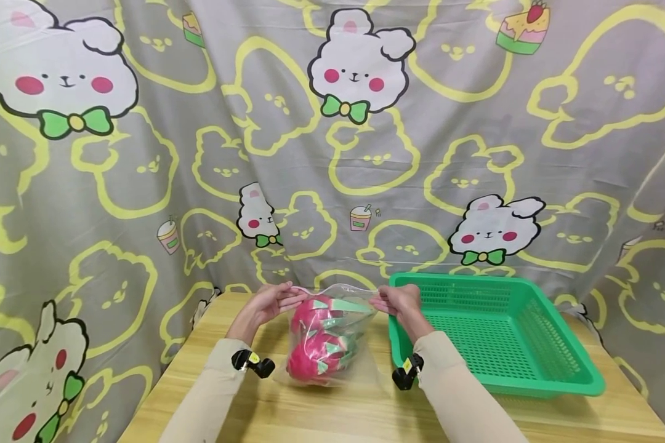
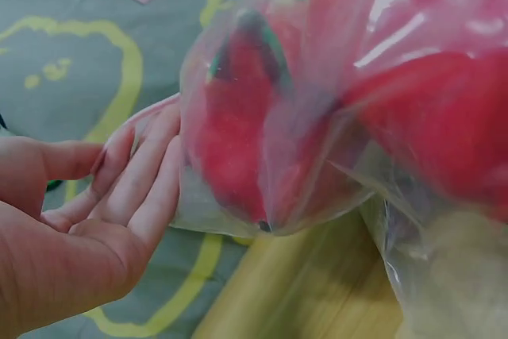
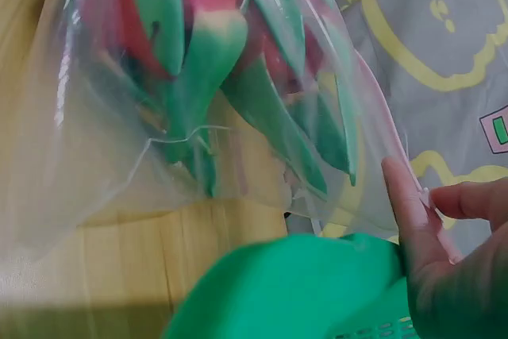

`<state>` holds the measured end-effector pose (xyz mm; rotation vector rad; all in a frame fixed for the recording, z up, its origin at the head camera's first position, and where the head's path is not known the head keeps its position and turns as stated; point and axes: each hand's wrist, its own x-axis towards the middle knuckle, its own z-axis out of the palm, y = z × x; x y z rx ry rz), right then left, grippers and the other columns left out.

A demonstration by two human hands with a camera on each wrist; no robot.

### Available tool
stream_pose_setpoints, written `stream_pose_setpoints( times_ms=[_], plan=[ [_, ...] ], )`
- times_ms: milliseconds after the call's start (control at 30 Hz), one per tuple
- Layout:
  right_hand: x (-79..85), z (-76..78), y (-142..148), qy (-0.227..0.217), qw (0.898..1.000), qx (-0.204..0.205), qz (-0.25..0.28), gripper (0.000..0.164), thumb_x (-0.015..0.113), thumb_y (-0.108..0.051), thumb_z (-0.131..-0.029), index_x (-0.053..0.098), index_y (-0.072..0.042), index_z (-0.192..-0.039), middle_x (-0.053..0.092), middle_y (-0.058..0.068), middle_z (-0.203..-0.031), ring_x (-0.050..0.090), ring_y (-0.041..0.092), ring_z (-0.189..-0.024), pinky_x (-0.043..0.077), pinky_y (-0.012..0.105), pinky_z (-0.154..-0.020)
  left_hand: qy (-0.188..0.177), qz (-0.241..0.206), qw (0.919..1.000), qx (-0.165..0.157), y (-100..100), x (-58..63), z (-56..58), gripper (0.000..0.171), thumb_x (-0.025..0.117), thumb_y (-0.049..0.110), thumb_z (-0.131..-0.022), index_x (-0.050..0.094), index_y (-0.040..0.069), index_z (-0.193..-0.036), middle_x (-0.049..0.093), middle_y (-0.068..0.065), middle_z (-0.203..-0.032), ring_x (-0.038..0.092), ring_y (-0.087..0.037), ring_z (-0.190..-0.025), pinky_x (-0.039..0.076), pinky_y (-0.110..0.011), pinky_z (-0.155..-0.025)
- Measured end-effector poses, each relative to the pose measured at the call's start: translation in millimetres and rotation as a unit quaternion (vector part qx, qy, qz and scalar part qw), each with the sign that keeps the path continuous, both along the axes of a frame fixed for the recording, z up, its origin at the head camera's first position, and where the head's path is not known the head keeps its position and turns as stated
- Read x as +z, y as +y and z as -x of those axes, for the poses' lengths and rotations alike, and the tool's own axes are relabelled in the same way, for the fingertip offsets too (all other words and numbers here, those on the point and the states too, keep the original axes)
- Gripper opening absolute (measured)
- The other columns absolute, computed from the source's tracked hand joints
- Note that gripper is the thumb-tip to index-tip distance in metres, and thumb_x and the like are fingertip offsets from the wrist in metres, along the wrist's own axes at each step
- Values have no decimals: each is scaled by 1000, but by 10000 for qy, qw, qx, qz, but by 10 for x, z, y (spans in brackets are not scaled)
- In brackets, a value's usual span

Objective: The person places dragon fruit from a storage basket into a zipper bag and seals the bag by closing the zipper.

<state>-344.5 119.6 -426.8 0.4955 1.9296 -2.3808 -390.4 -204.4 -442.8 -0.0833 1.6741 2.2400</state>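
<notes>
A clear plastic zip bag (image 1: 360, 366) with two pink dragon fruits (image 1: 310, 363) inside stands in the middle of the wooden table. My left hand (image 1: 268, 303) pinches the left end of the bag's pink zip edge between thumb and index finger, with the other fingers extended along the bag. At the opposite end my right hand (image 1: 400, 303) pinches the edge, where a small white piece (image 3: 426, 196) shows at the fingertips in the right wrist view. The green leaf tips (image 3: 202, 61) of the fruits point toward the right hand.
A green plastic basket (image 1: 565, 344) with a perforated bottom sits on the table (image 1: 316, 418) to the right, right beside my right wrist. Behind the table hangs a grey curtain (image 1: 321, 166) printed with rabbits. Both sleeves carry small black wrist cameras (image 1: 253, 363).
</notes>
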Motion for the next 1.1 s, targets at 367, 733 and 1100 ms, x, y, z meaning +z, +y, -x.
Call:
stream_pose_setpoints(
  times_ms=[367, 733, 1100],
  plan=[
    [-2, 34, -1, 113, 9976, 201, -653, 27, 62, 1, -93, 65, 24, -107, 71, 31, -89, 76, 26, -66, 60, 31, -64, -294, -51, 9995, -49, -11, -36, 45, 31, 49, 19, -109, 62, -9, -112, 74, -23, -106, 76, -27, -96, 55, -41, -94],
    [-42, 74, 75, 110, 9967, 628, -510, 37, 63, -8, -99, 60, 25, -115, 72, 30, -89, 77, 29, -72, 61, 33, -67, 756, 1228, 9891, -289, -10, -17, -88, 36, 47, 13, -109, 57, -18, -125, 69, -28, -119, 69, -36, -113, 52, -48, -99],
    [44, -102, 309, 1007, 9759, 899, -1717, 31, 63, -16, -102, 65, 12, -114, 75, 21, -90, 76, 25, -77, 61, 40, -72, 2936, 3442, 8909, 408, 63, 83, -195, 22, 59, 13, -104, 72, -6, -106, 72, -24, -106, 68, -42, -102, 56, -44, -83]
  ],
)
